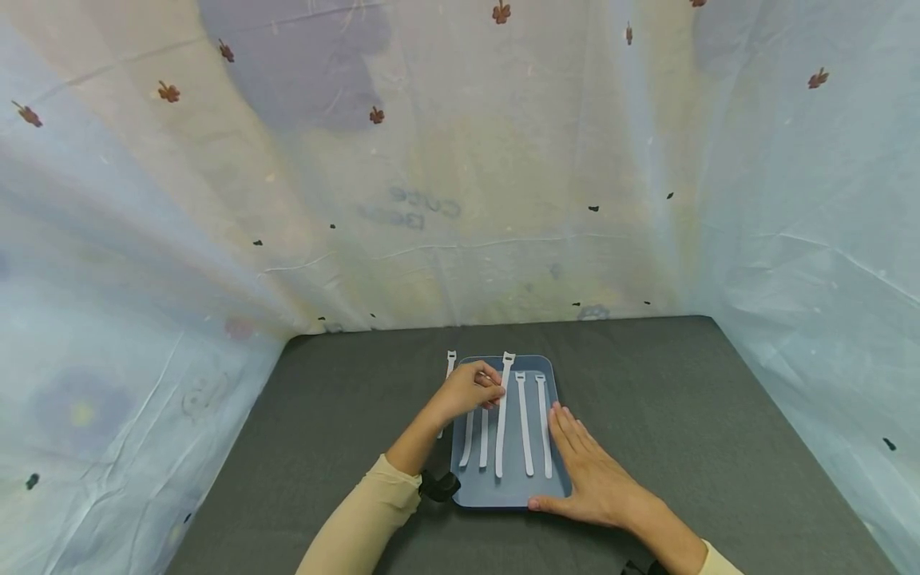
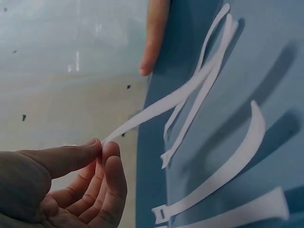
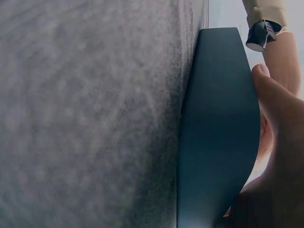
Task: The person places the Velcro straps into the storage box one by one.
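Note:
My left hand [image 1: 467,391] pinches a white cable strap [image 1: 499,439] between thumb and index finger, raised over the blue-grey tray [image 1: 510,493]. In the left wrist view the held strap [image 2: 161,107] slants from the fingertips across other straps. Two white straps, one of them the inner strap [image 1: 525,427], lie lengthwise in the tray's right part. Another two, including the outer left strap [image 1: 468,439], lie on its left side, partly hidden by my left hand. My right hand [image 1: 600,483] rests on the tray's right edge with straight fingers, thumb at the near corner.
One more white strap [image 1: 450,363] lies on the dark grey cloth [image 1: 345,415] just left of the tray, partly behind my left hand. Pale printed sheeting [image 1: 467,160] hangs around the back and sides. A black wrist camera [image 1: 440,485] overlaps the tray's near left corner.

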### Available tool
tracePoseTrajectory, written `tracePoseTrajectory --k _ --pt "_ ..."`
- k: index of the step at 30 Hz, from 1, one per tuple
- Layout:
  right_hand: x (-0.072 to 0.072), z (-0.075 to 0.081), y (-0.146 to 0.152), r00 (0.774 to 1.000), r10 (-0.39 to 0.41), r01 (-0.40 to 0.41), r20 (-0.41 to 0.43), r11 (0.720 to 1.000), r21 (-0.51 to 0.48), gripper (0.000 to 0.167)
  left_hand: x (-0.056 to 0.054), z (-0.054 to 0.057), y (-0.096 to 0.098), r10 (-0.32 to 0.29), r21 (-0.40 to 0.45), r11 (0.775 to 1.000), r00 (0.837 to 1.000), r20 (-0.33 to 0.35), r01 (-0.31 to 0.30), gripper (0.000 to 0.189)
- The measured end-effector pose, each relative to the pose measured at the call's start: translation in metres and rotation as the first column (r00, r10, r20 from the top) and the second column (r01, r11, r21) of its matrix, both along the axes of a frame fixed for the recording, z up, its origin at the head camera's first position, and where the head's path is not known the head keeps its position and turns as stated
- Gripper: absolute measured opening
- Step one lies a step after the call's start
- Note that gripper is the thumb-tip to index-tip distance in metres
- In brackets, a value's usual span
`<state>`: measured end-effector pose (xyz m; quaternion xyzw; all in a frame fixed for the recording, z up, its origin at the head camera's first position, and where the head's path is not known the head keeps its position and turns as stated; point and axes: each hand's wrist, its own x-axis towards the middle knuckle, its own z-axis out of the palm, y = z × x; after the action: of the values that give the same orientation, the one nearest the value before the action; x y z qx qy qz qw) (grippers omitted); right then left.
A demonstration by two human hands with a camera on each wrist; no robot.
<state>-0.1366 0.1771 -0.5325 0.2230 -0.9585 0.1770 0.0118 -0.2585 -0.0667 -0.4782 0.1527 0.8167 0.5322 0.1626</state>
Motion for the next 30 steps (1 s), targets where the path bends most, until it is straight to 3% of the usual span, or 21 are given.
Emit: tracePoseTrajectory --k 8,18,24,30 --pt "0.000 0.001 0.001 1.000 0.009 -0.009 0.001 1.000 -0.008 0.125 -0.007 -0.009 0.016 -0.004 -0.072 0.997 1.000 -0.006 0.004 0.016" --pt "0.000 0.000 0.002 1.000 0.012 -0.012 0.001 1.000 -0.015 0.125 -0.019 -0.022 0.019 0.033 -0.152 0.988 0.999 0.003 -0.032 0.014" --pt "0.000 -0.001 0.002 1.000 0.011 -0.011 0.000 1.000 -0.023 0.124 -0.022 -0.028 0.021 0.061 -0.160 0.986 0.997 0.039 -0.054 0.012" --pt "-0.001 -0.002 0.002 1.000 0.010 -0.010 -0.016 1.000 -0.008 0.125 -0.023 -0.031 0.025 0.066 -0.180 0.982 0.997 0.027 -0.061 0.011"
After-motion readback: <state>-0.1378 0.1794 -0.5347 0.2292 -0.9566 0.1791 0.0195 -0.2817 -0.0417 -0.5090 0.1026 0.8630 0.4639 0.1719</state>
